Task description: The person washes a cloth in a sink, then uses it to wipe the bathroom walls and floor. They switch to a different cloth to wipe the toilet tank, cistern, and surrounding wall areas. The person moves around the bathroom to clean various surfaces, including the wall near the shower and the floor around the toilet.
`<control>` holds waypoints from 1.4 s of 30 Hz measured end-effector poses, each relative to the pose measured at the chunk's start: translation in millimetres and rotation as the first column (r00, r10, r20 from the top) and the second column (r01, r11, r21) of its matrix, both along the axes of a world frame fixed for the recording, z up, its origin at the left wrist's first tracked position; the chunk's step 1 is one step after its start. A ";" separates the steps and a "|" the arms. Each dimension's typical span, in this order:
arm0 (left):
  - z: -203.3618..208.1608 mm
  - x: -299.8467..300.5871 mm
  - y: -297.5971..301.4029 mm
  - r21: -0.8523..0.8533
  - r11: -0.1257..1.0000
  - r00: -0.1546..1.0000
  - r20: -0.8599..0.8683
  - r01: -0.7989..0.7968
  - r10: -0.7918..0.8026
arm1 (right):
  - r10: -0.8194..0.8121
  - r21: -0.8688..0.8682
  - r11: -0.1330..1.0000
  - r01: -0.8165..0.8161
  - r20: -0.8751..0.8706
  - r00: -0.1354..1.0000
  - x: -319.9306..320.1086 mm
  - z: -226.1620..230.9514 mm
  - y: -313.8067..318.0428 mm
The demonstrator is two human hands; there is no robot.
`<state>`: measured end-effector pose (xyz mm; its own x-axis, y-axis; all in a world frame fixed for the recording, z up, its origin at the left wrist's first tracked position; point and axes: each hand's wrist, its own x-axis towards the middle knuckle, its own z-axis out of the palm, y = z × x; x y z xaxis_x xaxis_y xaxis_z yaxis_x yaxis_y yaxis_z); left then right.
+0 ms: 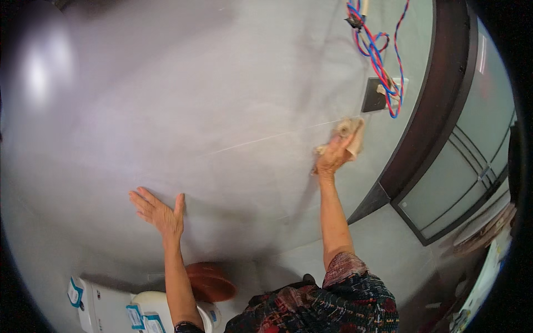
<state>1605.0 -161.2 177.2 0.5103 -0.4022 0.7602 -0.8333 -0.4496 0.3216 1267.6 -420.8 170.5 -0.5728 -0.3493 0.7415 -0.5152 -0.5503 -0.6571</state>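
A beige cloth (356, 133) is bunched under my right hand (332, 157), whose fingers press it against the grey wall (233, 94). This spot lies just below a dark socket plate (372, 95). My left hand (160, 213) holds nothing. Its fingers are spread and the thumb stands apart, lower down and to the left, at the wall; I cannot tell whether the palm touches it. A thin pale line runs across the wall between the hands, rising toward the cloth.
Twisted red and blue wires (377, 62) hang in front of the plate. At right stand a dark door frame (425, 127) and a frosted glass door (461, 172). Below my left forearm are a reddish-brown basin (210, 282) and a white toilet (108, 305) with blue-and-white labels.
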 end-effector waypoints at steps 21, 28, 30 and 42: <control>2.0 -149.7 -70.6 -0.041 0.908 0.886 0.244 0.417 -0.395 | 0.177 0.037 0.984 -0.173 -0.287 0.942 -42.8 -40.3 -9.7; -7.1 -177.9 -94.0 -0.006 0.964 0.951 0.167 0.267 -0.262 | 0.093 0.040 0.996 -0.085 -0.273 0.958 -134.4 -40.6 -64.6; -16.8 -172.1 -103.5 -0.014 0.977 0.953 0.223 0.212 -0.204 | 0.122 0.047 0.992 -0.114 -0.215 0.969 -152.6 -30.7 -76.8; -12.2 -175.1 -101.9 0.070 0.996 0.945 0.320 0.049 -0.069 | -0.367 0.626 0.768 -0.135 0.603 0.708 -216.6 -138.6 -115.9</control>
